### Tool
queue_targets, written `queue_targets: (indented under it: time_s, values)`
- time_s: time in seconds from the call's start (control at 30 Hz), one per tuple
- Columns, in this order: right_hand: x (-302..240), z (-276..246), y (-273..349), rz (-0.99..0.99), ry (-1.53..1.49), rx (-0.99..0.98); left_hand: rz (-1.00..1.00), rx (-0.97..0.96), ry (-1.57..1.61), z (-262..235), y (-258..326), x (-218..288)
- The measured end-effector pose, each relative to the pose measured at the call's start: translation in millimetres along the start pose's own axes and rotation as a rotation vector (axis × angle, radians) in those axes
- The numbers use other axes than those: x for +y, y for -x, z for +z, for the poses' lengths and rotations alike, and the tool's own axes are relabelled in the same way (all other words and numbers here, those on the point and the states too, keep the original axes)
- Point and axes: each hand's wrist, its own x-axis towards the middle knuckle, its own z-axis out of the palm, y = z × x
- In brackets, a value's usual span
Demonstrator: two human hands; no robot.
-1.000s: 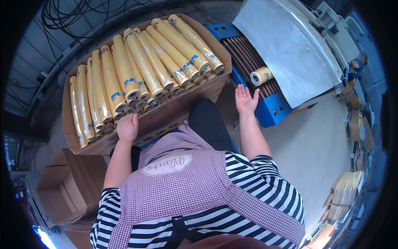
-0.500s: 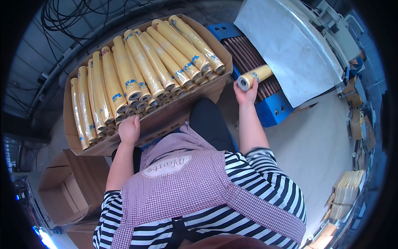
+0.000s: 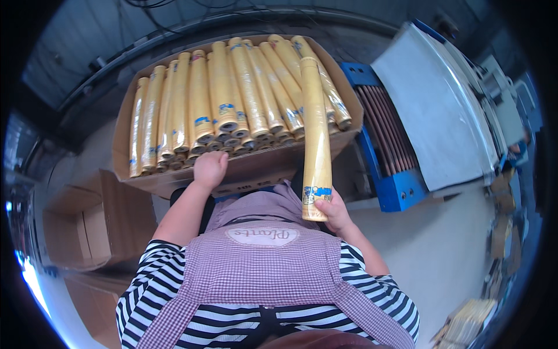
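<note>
A large open cardboard box in front of me is packed with several long yellow wrapped rolls lying side by side. My right hand grips the near end of one more yellow roll, which lies lengthwise over the box's right side, its far end above the other rolls. My left hand, fingers curled, rests on the box's near front edge. I wear a checked apron over a striped shirt.
A blue roller conveyor leading into a grey machine housing stands right of the box. An empty cardboard box sits at the lower left. Stacked items lie on the floor at the lower right.
My right hand took the yellow roll from the conveyor and swung it left over the box. My left hand stayed on the box edge.
</note>
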Motion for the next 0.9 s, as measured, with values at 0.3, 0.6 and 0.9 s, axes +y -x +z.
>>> queue_targets:
  time_s: [0.3,0.6,0.9]
  values:
    - [-30,26,-233,-0.073,0.150,0.040,0.000,0.019,0.033,-3,13,1]
    - [12,-83,-345,-0.067,0.565,0.546,0.025,-0.024,-0.024,-6,1,3]
    - [6,-39,-295,0.031,0.167,0.337,0.057,-0.012,-0.073,0,0,-5]
